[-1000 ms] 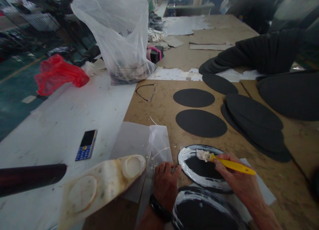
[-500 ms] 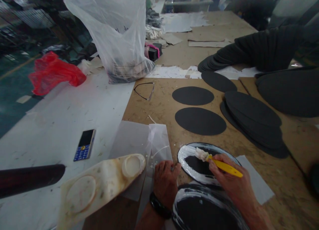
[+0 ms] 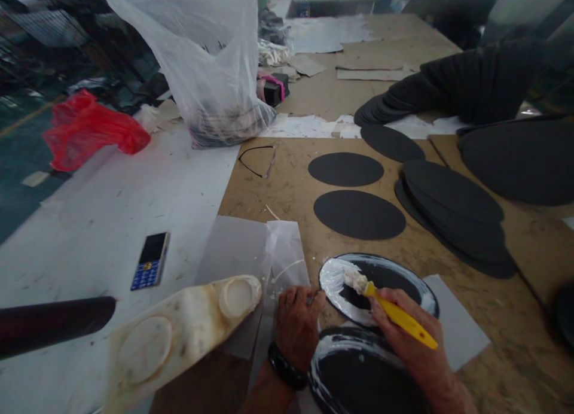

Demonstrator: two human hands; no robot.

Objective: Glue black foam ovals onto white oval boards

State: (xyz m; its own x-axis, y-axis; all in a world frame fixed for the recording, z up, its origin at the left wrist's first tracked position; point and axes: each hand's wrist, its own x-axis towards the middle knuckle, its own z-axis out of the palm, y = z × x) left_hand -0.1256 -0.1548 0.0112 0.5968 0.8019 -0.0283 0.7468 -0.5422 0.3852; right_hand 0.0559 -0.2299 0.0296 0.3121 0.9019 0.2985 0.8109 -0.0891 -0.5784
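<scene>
My right hand point(image 3: 406, 327) grips a yellow-handled brush point(image 3: 401, 318), its white-coated bristles on the left part of a black oval point(image 3: 385, 273). White paste covers that oval's left side and runs along its rim. Below it, nearer me, lies another black oval point(image 3: 368, 375) with white smears around its edge. My left hand point(image 3: 296, 321) rests beside the first oval's left edge, fingers curled together, thumb close to the rim; whatever its fingers may press on is hidden. Two plain black ovals point(image 3: 359, 215) point(image 3: 345, 169) lie farther back.
Left of my hands lies a stained translucent container point(image 3: 192, 324), with a phone point(image 3: 151, 261) beyond it. Glasses point(image 3: 259, 161), a large plastic bag point(image 3: 215, 61) and a red bag point(image 3: 89, 130) are farther back. Stacked black ovals point(image 3: 455, 216) lie on the right.
The brush has moved slightly left on the oval, its handle now tilted more steeply toward me. More white shows on the oval's left part. My left hand has stayed nearly in place.
</scene>
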